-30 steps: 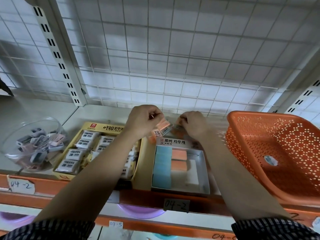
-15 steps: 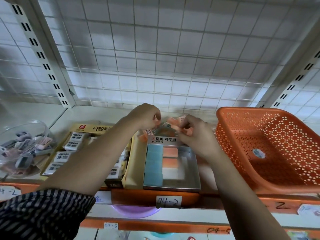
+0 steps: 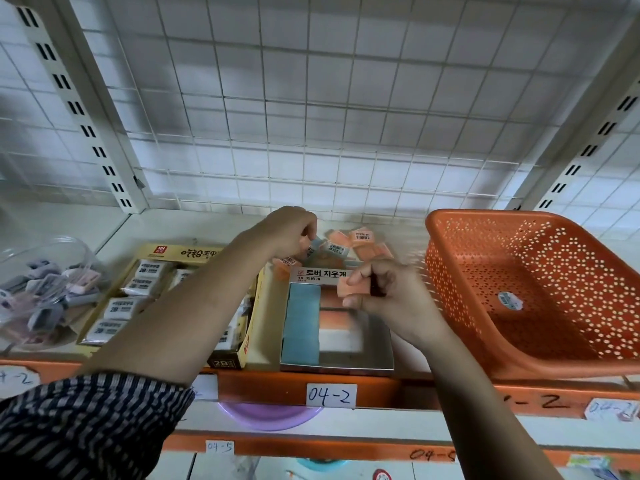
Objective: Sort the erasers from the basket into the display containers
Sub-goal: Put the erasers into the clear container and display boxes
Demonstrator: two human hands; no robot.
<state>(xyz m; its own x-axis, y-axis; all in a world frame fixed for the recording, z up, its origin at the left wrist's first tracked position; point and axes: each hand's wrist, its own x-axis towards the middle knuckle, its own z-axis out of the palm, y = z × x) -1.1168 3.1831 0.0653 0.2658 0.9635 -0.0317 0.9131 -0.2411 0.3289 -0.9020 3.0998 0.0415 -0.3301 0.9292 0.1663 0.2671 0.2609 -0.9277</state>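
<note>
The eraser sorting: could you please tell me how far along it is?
Done: the orange perforated plastic basket holds only a sticker; blue erasers line the grey display box. In hand: the right hand pinches an orange eraser over that box. Left: loose erasers piled behind it, by the left hand.

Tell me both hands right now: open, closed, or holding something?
Left hand: fingers curled at the loose erasers; whether it grips one cannot be told.
Right hand: closed, pinching an orange eraser.
</note>
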